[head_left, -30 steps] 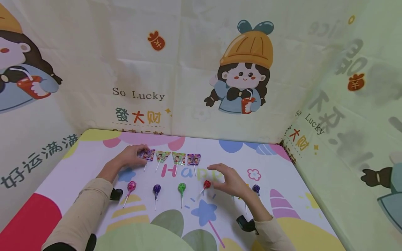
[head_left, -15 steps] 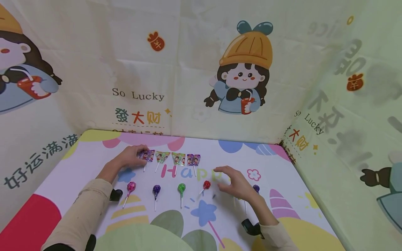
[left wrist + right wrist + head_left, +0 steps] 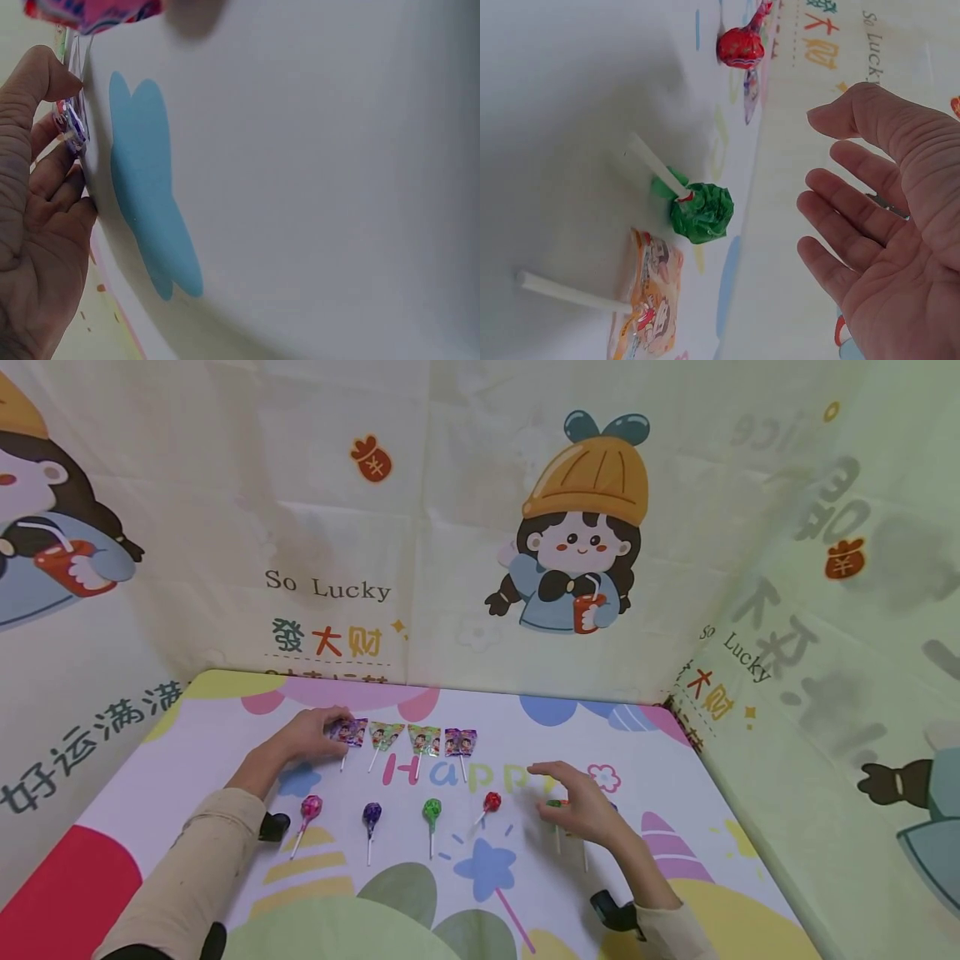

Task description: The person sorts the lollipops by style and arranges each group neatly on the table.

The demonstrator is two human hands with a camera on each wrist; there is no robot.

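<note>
Head view: at ten o'clock on the printed table (image 3: 405, 918), the left hand (image 3: 300, 739) holds a flat purple lollipop (image 3: 354, 732) between thumb and fingers. The right hand (image 3: 588, 808) hovers, thumb spread wide, at three o'clock from a red lollipop (image 3: 492, 802).

Left wrist view: at nine o'clock, fingers curl about the wrapper (a pink lollipop (image 3: 97, 11), cut off, shows at eleven).

Right wrist view: a green lollipop (image 3: 703, 214) stands apart from the empty palm, an orange-wrapped lollipop (image 3: 658, 307) at its seven o'clock.
</note>
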